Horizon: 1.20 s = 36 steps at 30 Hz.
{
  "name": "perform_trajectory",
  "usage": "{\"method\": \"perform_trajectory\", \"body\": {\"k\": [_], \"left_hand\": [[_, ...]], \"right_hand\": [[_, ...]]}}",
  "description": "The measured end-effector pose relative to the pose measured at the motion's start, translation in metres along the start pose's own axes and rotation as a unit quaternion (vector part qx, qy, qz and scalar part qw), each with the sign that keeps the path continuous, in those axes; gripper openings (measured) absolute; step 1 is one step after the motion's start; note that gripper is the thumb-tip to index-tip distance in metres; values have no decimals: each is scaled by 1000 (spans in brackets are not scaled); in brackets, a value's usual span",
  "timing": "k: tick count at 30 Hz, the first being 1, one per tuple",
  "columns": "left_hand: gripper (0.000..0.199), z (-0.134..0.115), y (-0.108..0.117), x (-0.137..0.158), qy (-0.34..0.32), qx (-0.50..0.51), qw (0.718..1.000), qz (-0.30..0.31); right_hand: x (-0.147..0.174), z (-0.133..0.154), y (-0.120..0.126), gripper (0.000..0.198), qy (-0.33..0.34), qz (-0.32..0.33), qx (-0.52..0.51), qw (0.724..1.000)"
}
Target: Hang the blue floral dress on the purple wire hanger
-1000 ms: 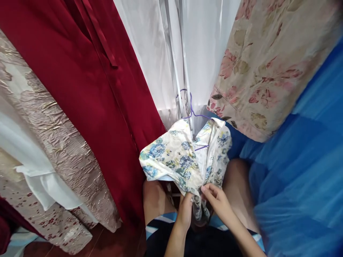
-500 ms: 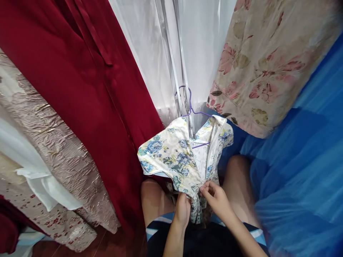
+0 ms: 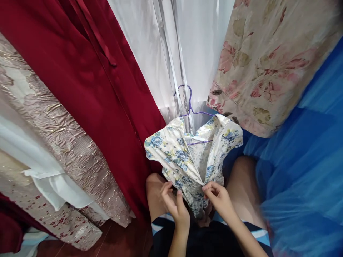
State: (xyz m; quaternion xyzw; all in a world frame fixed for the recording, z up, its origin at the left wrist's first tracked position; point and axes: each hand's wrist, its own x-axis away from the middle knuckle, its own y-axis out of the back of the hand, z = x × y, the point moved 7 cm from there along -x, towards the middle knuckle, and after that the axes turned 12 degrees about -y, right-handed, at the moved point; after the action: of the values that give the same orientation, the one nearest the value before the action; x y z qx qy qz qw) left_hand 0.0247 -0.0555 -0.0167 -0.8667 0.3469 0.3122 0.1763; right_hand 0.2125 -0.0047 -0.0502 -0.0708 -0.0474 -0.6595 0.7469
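A white dress with blue and yellow flowers (image 3: 177, 153) hangs on a purple hanger (image 3: 190, 103) in front of my knees. Its front is parted in a long V, with a zipper along the edge. At the bottom of that V, my right hand (image 3: 218, 196) pinches what looks like the zipper pull (image 3: 203, 185), mostly covered by the fingertips. My left hand (image 3: 177, 205) has its fingers apart beside the lower left side of the dress and holds nothing. Below the hands, the dress's lower part hangs bunched between my legs.
Long garments surround me: a dark red one (image 3: 107, 107) and a pinkish textured one (image 3: 77, 150) to the left, white fabric (image 3: 203, 46) behind, a beige floral one (image 3: 257, 75) and blue tulle (image 3: 300, 171) to the right. Metal bars (image 3: 171, 64) rise behind the hanger.
My left hand has let go of the bunched dress, moved left and spread its fingers. The dress has opened out wider and flatter. My right hand still pinches at the bottom of the V.
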Motion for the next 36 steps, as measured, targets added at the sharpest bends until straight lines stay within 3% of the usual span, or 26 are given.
{"method": "perform_trajectory", "body": {"k": [4,9,13,18,29,36], "left_hand": [[28,8,-39,23,25,-13,979,201],[19,20,-67,41,70,10,956,284],[7,15,-71,35,32,-5,954,297],[17,5,-75,27,-13,-17,947,322],[19,7,-72,31,8,-9,944,330],[18,-3,-70,31,1,-36,939,343]], "right_hand": [[1,7,-5,35,0,28,-10,1000],[1,14,-9,36,2,55,-20,998],[-3,12,-7,37,-2,53,-38,998],[-4,9,-2,39,-26,26,-91,995],[0,6,-5,41,-74,30,-105,991],[7,6,0,36,-63,16,-108,992]]}}
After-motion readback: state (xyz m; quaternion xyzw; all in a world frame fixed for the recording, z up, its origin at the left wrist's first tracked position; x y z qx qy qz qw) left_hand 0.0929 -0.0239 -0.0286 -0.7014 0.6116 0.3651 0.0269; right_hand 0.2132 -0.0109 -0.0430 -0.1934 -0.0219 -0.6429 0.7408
